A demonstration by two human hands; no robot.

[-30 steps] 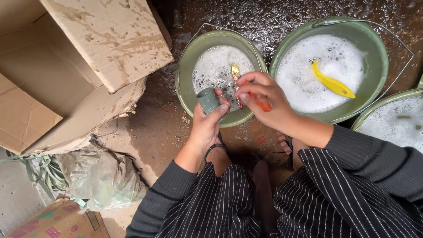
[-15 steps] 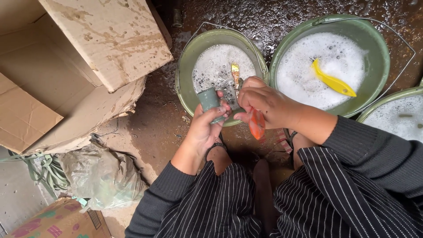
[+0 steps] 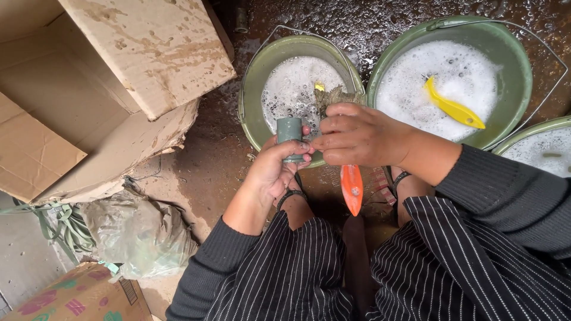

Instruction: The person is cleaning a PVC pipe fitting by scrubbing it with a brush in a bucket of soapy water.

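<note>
My left hand [image 3: 275, 169] grips a small green-grey cup [image 3: 289, 132] upright over the near rim of a green bucket [image 3: 252, 89] filled with soapy water. My right hand [image 3: 357, 135] is closed around an orange-handled tool [image 3: 351, 188] whose handle points down towards my lap, and a worn scrubbing pad [image 3: 333, 96] with a yellow edge sticks up from its fingers. The two hands touch beside the cup.
A second green bucket [image 3: 505, 47] of foam holds a yellow fish-shaped object [image 3: 453, 110]; a third bucket [image 3: 529, 134] shows at the right edge. Open cardboard boxes [image 3: 137, 65] lie on the left, with a crumpled plastic bag [image 3: 140, 235] and green straps [image 3: 56, 226] below. The ground is wet.
The orange handle has swung down from between my fingers to hang below my right hand. The cup stays in my left hand, held slightly nearer to me.
</note>
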